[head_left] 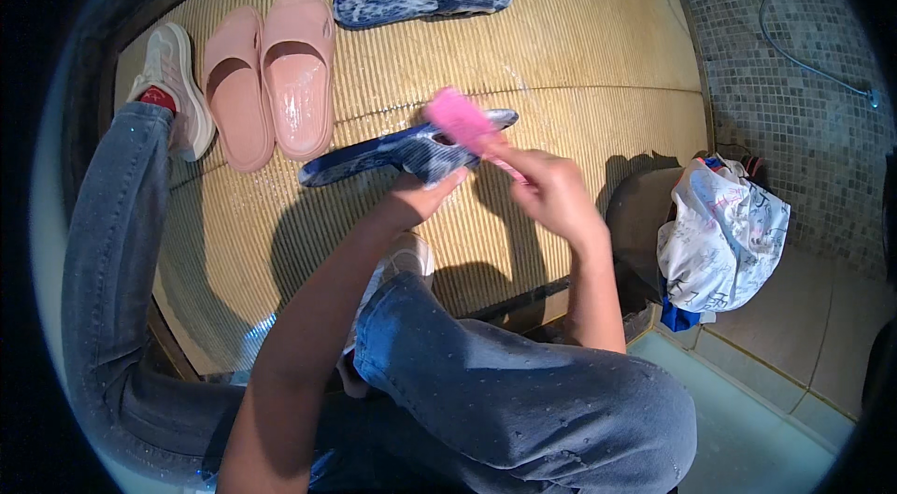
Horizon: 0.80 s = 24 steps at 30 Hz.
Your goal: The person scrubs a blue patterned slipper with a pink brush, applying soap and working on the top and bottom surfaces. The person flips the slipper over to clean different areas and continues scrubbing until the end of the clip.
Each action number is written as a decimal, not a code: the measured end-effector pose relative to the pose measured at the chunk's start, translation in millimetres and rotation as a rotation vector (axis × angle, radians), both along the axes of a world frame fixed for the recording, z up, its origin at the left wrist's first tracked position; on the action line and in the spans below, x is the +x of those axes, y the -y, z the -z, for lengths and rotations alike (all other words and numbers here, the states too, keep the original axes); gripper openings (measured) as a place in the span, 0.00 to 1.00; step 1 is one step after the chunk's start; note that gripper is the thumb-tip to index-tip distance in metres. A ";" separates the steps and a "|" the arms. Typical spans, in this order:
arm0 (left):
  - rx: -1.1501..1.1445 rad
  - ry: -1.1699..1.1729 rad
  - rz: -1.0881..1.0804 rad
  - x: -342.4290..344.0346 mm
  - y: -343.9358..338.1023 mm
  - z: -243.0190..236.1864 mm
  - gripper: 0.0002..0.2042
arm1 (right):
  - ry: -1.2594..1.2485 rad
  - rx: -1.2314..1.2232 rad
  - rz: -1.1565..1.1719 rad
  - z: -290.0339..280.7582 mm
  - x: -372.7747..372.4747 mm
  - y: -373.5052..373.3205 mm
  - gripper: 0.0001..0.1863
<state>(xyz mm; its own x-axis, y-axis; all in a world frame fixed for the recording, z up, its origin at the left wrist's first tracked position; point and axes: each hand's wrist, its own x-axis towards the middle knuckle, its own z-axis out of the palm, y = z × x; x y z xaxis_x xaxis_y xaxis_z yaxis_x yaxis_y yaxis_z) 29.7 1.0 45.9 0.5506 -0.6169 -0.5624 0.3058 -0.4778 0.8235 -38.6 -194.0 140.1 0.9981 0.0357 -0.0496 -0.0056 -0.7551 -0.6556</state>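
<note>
A blue-and-white mottled slide slipper [360,156] is tilted on its side just above the ribbed mat. My left hand [422,198] grips it at the strap, thumb pointing right. In my right hand [553,193] is a pink scrubbing brush [456,114], held by the handle, its head over the slipper's strap end. The brush head is slightly blurred, and its bristles cannot be made out. The matching blue slipper [388,0] lies sole down farther off. A pair of pink slides, the left one [240,106] and the right one [297,101], stands to the left, looking wet.
Under everything lies a wet, yellowish ribbed mat [598,36]. My jeans-clad legs and pale sneakers [177,83] frame the near and left sides. A white printed cloth [727,237] is heaped at the right, beside a mosaic-tiled wall [794,55] with a thin hose [802,59].
</note>
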 end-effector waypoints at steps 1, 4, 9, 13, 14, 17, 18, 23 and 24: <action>-0.031 0.062 -0.031 -4.9 4.0 7.5 0.25 | 0.059 -0.021 -0.086 1.1 5.9 -10.4 0.31; -0.058 0.356 0.190 -1.4 12.0 38.7 0.22 | -0.029 -0.192 -0.233 -0.1 12.1 -38.2 0.30; -0.035 0.154 0.319 7.1 6.3 11.9 0.27 | 0.018 -0.012 -0.142 0.6 6.4 -7.2 0.29; -0.211 0.081 0.148 3.0 8.6 27.9 0.30 | -0.266 0.085 0.177 -25.6 -20.9 54.2 0.33; -0.223 0.104 0.147 1.3 13.0 27.6 0.30 | -0.319 0.056 0.242 -31.8 -28.0 60.5 0.34; -0.158 0.097 0.157 1.0 9.5 33.2 0.28 | -0.169 0.078 0.180 -17.6 -23.4 37.7 0.34; -0.122 0.082 0.161 2.6 5.8 35.5 0.27 | -0.103 0.056 0.131 -15.4 -13.1 20.7 0.33; 0.333 0.302 0.613 -6.7 17.9 67.6 0.21 | -0.089 -0.171 -0.274 -2.2 6.4 -53.5 0.31; 0.078 0.254 0.412 -18.0 13.4 108.0 0.20 | -0.131 -0.173 -0.318 -6.9 8.3 -65.2 0.31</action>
<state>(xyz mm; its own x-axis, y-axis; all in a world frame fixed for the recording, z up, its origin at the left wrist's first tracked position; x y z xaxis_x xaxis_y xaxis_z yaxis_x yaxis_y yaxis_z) 11.7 -12.3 -62.1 0.3955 -0.7734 -0.4955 -0.1272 -0.5804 0.8044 -30.3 -128.8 146.9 0.9233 0.3224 -0.2087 0.1712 -0.8319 -0.5279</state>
